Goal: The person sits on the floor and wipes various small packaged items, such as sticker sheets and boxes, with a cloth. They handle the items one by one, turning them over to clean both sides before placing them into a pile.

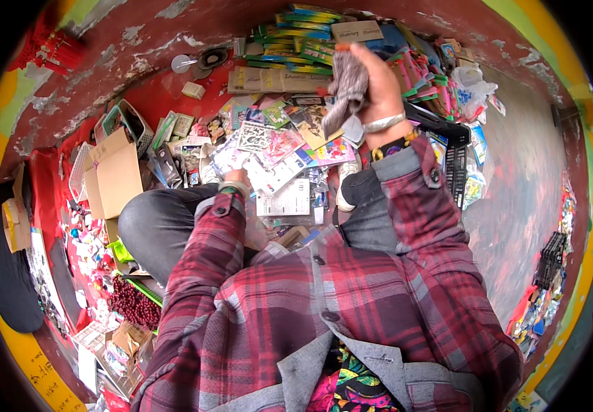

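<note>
My right hand is raised over the far side of the pile, its fingers closed on a crumpled grey-brown cloth. The cloth's lower end hangs down to the left of my wrist. Lower and to the left, my left hand is down at the near-left edge of a heap of flat packets and sheets; its fingers are hard to make out. Close to it are a white printed card and a black-and-white patterned sheet. A pink packet lies among them.
Stacked green, yellow and blue boxes stand at the back. An open cardboard box is beside my left knee, with a white basket behind it. To the right are a black crate and a clear plastic bag. Dark red beads lie at left.
</note>
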### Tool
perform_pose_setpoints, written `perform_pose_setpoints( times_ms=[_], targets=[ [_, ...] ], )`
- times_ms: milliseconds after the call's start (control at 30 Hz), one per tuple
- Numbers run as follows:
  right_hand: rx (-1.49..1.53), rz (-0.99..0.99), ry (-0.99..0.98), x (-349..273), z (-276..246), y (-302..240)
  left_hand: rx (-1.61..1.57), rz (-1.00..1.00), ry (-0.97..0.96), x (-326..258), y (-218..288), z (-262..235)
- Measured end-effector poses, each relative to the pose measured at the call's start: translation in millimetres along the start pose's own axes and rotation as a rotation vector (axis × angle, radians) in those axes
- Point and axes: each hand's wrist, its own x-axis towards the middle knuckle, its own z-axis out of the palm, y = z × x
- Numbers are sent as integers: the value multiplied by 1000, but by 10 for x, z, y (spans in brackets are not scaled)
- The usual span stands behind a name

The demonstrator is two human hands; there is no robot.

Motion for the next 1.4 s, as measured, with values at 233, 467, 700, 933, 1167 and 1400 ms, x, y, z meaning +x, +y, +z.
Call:
perform_pose_setpoints(
  times_ms=[233, 467, 700, 933, 1167, 1400],
  targets=[
    [43, 124, 245, 168, -272, 183, 139, -205, -221, 215, -351, 628],
    [-31, 208, 289, 160, -252, 138, -188, -315, 58, 234, -215, 970],
    [-6, 252, 222, 134, -197, 87, -324, -186, 76, -64, 366, 896],
    [-30, 275, 212, 125, -221, 103, -567, -189, 40, -58, 627, 969],
    [-32, 246, 161, 147, -260, 90, -425, -70, -1, -104, 801, 747],
    [-337, 90, 31, 275, -479, 39, -798, 254, -475, -938, 1773, 223]
  ],
)
